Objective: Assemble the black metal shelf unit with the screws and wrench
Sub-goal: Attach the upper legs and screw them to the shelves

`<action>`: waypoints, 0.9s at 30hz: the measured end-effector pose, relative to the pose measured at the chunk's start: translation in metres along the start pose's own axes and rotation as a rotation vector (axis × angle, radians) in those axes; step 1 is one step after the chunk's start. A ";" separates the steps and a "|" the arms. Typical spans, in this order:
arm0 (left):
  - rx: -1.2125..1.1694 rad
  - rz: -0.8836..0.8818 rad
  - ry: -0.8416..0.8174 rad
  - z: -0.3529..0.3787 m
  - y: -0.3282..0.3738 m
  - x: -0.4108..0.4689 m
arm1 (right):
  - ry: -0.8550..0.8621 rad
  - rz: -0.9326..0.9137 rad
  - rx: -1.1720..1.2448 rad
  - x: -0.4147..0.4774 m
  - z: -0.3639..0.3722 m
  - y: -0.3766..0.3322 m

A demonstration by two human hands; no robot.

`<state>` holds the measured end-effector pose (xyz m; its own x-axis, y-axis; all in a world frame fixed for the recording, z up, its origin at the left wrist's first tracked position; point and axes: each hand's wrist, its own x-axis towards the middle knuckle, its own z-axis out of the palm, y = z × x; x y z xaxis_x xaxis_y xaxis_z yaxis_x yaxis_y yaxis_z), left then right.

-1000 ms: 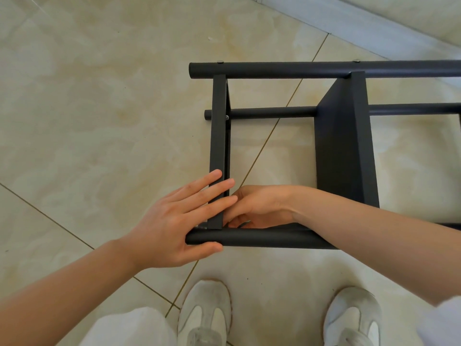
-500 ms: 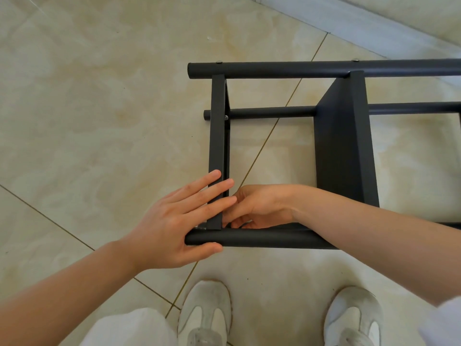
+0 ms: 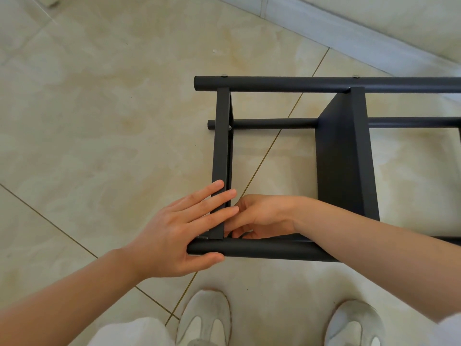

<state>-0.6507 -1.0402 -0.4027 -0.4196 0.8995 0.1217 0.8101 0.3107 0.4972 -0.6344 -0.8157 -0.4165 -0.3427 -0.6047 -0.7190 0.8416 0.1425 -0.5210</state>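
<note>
The black metal shelf unit lies on its side on the tiled floor. Its far tube (image 3: pixel 299 84) carries two screw heads, and its near tube (image 3: pixel 269 250) runs in front of my feet. My left hand (image 3: pixel 174 236) rests flat on the end panel (image 3: pixel 220 146), fingers straight, with the thumb along the near tube's end. My right hand (image 3: pixel 264 216) reaches inside the frame to the corner where that panel meets the near tube. Its fingers curl there, and whatever they hold is hidden. A second panel (image 3: pixel 344 158) stands to the right. I see no wrench.
My two white shoes (image 3: pixel 203 318) (image 3: pixel 354 323) stand just below the near tube. A grey skirting board (image 3: pixel 349 33) and a wall run across the top right. Beige floor tiles (image 3: pixel 99 121) stretch out to the left of the frame.
</note>
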 end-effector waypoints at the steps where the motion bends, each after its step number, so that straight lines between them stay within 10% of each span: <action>1: 0.002 0.000 -0.001 0.000 0.000 0.000 | 0.010 0.005 -0.005 0.001 0.000 0.000; 27: -0.016 0.002 0.011 0.003 -0.001 -0.001 | -0.014 -0.007 0.060 0.003 -0.001 0.001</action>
<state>-0.6498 -1.0409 -0.4058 -0.4228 0.8966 0.1319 0.8041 0.3040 0.5109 -0.6352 -0.8164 -0.4192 -0.3432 -0.6162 -0.7089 0.8627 0.0916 -0.4973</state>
